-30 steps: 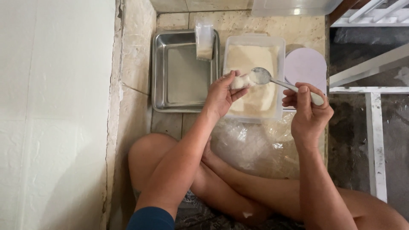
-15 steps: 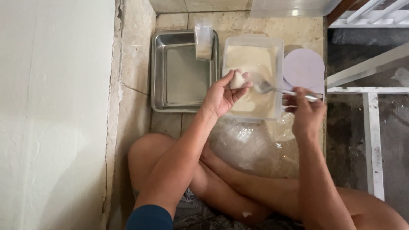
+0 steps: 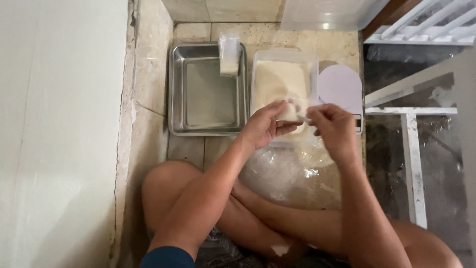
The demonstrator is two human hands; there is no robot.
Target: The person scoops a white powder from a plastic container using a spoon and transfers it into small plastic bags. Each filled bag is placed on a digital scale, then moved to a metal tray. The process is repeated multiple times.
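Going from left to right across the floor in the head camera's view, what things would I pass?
White wall → metal tray → clear tub of pale mixture → round lilac lid → white frame.

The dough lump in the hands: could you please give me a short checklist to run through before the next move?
1. Dough lump held over the plastic tub: ok.
2. Left hand cupping the lump: ok.
3. Right hand gripping the spoon: cannot tell, handle mostly hidden.
4. Metal tray within reach beside the tub: ok.
5. Small bag on the tray's rim, stable: cannot tell.
6. Round lid lying apart from the tub: ok.
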